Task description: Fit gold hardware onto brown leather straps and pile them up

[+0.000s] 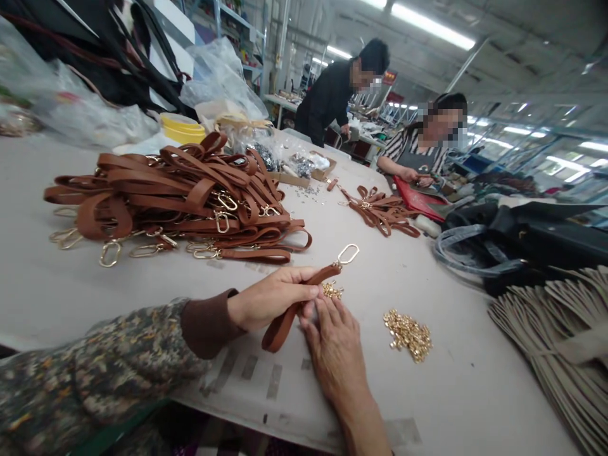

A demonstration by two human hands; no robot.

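Note:
My left hand (280, 294) is closed around a brown leather strap (285, 326), thumb on top. The strap's looped end hangs below the fingers, and a gold oval ring (348, 254) sticks out at its upper end. Close by, my right hand (335, 345) has its bent fingers drawn together at the left fingertips, beside the strap; whatever is in them is hidden. Just beyond those fingers lies a small heap of gold hardware pieces (331, 290). Further right is a larger pile of small gold pieces (409, 334) on the grey table (456, 405).
A big heap of brown straps (190, 190) with gold rings covers the left. Behind it stand a yellow tub (183, 130) and plastic bags. More straps (380, 209) lie ahead, near a seated person (432, 145); another person (327, 95) leans over. Beige strips (555, 329) and black bags (522, 240) line the right.

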